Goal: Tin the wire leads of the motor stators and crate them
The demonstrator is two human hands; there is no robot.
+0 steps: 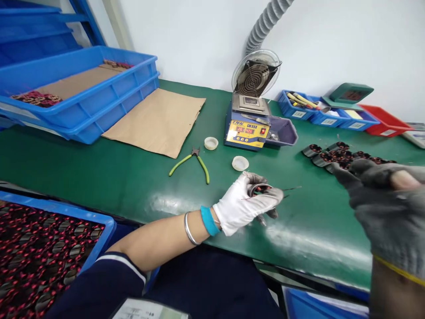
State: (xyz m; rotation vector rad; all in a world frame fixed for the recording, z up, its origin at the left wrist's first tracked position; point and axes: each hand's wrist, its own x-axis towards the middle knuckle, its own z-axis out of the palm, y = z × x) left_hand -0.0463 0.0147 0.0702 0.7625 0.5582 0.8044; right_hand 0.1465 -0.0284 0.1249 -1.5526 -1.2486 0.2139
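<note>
A wound core is being gripped by the left hand, its wire leads being pointed rightward.
Above the green table, the core's open end is being turned upward, its short axis being held roughly upright. The right hand is being held well apart from it, beside the cluster of cores; whether anything is being grasped there cannot be told through the blur.

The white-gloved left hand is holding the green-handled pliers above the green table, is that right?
Not quite: what it holds is wrong. In the head view, the white-gloved left hand holds a round metal part with reddish windings above the green table; the green-handled pliers lie on the table.
</note>
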